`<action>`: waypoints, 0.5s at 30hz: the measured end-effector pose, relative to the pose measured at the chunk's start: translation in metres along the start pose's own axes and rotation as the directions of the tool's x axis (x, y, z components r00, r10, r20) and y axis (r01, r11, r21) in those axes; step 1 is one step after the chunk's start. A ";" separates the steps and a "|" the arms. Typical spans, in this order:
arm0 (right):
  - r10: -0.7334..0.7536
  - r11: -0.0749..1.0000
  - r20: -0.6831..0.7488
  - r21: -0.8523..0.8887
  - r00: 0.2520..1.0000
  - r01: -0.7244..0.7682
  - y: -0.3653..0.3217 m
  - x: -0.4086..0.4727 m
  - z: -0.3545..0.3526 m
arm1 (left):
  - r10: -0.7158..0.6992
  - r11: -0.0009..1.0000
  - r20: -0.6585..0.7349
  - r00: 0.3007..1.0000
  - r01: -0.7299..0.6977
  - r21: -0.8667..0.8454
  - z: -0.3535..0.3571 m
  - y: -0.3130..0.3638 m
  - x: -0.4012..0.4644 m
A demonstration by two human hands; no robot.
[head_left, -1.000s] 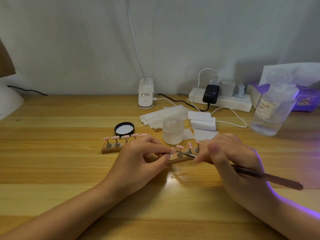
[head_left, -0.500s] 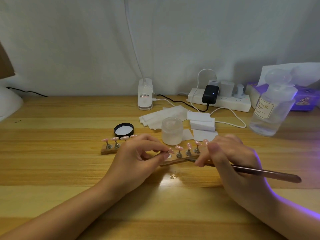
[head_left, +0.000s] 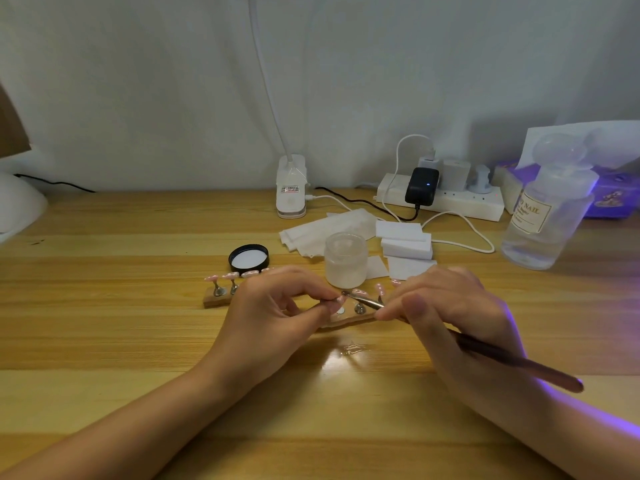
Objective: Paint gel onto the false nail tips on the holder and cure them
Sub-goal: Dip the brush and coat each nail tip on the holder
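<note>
Two wooden nail holders lie on the table: the left holder (head_left: 217,300) carries pink tips on metal stands, and the right holder (head_left: 349,320) sits between my hands with more pink tips. My left hand (head_left: 277,317) pinches one small pink nail tip (head_left: 341,299) on its stand, lifted just above the right holder. My right hand (head_left: 450,313) grips a long brush (head_left: 512,362); its metal end touches that pinched tip. A frosted gel jar (head_left: 345,259) stands open behind the holder.
The jar's black lid (head_left: 248,258) lies upturned near the left holder. White wipes (head_left: 325,233) and foam blocks (head_left: 405,240) lie behind. A clip lamp base (head_left: 291,188), a power strip (head_left: 440,199) and a clear bottle (head_left: 547,209) stand further back. Purple light glows at right.
My left hand has lifted the pinched tip off the right holder, leaving a bare spot. The brush end rose from the holder's base to that tip.
</note>
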State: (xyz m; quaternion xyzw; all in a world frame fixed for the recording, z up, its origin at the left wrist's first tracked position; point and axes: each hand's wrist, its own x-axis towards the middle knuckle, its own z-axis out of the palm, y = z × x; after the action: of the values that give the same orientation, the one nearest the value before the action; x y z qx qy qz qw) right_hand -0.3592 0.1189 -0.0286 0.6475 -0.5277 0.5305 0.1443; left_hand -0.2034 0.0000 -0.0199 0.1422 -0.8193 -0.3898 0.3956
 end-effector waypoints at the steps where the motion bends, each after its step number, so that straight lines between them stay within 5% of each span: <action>1: 0.015 1.000 -0.003 0.003 1.000 -0.015 0.001 0.000 0.000 | 0.000 1.000 0.002 1.000 0.000 0.001 0.000 -0.001 0.000; 15: 0.009 1.000 -0.022 0.028 1.000 -0.008 0.000 0.000 0.000 | -0.050 0.998 0.000 0.999 0.050 -0.039 0.001 -0.003 0.000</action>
State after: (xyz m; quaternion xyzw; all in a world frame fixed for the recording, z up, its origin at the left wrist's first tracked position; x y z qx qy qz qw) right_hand -0.3589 0.1188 -0.0280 0.6414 -0.5214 0.5454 0.1389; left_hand -0.2044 -0.0009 -0.0227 0.1552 -0.8077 -0.4152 0.3889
